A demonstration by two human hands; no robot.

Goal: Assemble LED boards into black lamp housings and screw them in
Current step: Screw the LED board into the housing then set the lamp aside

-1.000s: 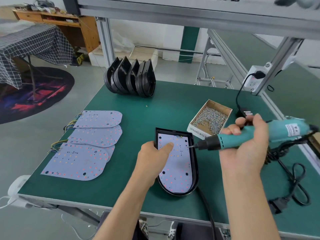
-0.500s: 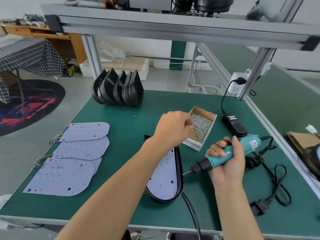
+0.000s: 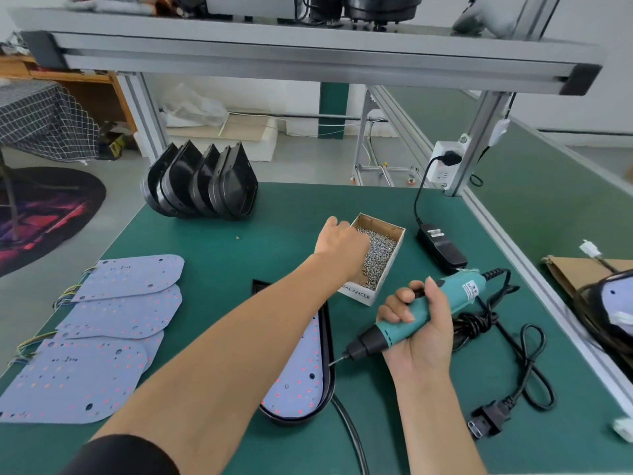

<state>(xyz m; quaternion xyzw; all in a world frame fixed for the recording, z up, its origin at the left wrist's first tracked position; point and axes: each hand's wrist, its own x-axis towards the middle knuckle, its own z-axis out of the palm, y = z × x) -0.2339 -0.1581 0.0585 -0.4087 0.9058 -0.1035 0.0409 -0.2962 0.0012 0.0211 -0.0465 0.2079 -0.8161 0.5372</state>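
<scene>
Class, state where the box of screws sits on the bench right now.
In the head view, the box of screws sits right of centre on the green bench, between the black power adapter and the left hand reaching into it.

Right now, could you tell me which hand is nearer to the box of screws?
Left. The left hand reaches into the box of screws; the right hand holds the electric screwdriver nearer the person, clear of it.

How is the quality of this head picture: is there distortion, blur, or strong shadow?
Head view: wide-angle distortion bends the overhead aluminium beam and stretches the edges; light is soft and even, with only faint shadows on the green table; the left hand in the screw box and the right hand holding the electric screwdriver look fairly sharp.
</scene>
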